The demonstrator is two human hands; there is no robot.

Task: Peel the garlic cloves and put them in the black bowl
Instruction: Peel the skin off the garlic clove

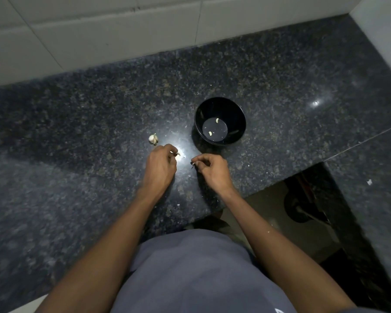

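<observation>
Two peeled garlic cloves (pixel 217 120) lie on the flat bottom of the black bowl (pixel 220 121), one toward its far side and one toward its near side, well apart from each other. We see the bowl standing upright on the dark speckled bench (pixel 77 109), about midway between the tiled back wall (pixel 99 30) and the bench's front edge, a little right of our hands.

Our left hand (pixel 160 164) hovers just above the bench with its fingers curled, pinching a small pale garlic clove (pixel 177 154) at the fingertips. Our right hand (pixel 209 168) sits just beside it, nearer the front edge, fingers bent inward and thumb meeting them; whether it holds a scrap of skin we cannot tell, as the tips are too small and dark.

What remains of the garlic bulb (pixel 153 138) rests on the bench just beyond the left hand, to the left of the bowl and apart from it. Small pale flecks of skin dot the bench around our hands. At the bench's right, a step cuts back toward the wall.
</observation>
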